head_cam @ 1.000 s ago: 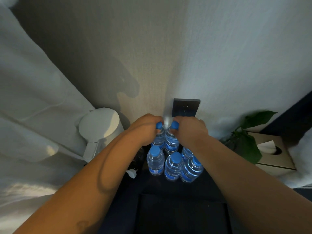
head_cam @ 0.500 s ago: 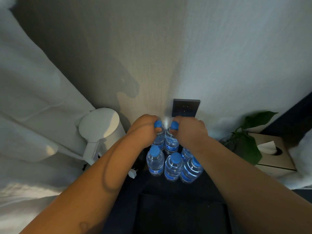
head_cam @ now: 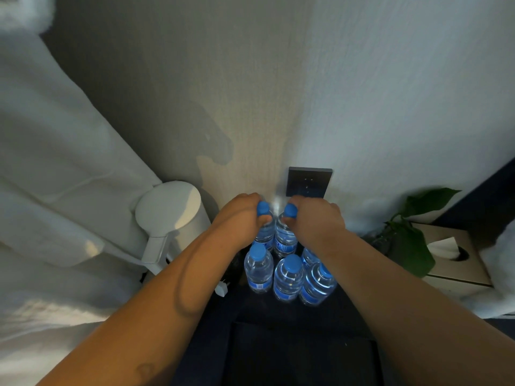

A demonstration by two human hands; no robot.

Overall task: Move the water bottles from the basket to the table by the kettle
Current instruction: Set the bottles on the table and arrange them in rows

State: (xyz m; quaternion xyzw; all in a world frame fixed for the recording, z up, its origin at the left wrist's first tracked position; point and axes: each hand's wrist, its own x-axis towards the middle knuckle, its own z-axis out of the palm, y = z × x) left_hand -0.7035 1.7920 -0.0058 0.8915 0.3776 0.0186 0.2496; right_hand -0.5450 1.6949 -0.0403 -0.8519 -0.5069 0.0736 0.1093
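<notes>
Beside the white kettle (head_cam: pixel 174 218) on the dark worktop (head_cam: pixel 239 299), we stand two water bottles at the wall, our left hand (head_cam: pixel 242 218) closed around one bottle (head_cam: pixel 264 232), our right hand (head_cam: pixel 315 221) around the other (head_cam: pixel 284 238); four more bottles (head_cam: pixel 288 277) stand just in front.

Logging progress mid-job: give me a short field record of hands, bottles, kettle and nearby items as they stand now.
left hand: left hand closed on the neck of the left rear blue-capped clear plastic bottle
right hand: right hand closed on the right rear blue-capped bottle
bottles standing free: three in the front row, one more partly hidden behind the right arm
kettle: white electric kettle, left of the bottles
surface: dark table
right side: green plant, beige tissue box
wall: dark socket plate
basket: not identifiable
</notes>
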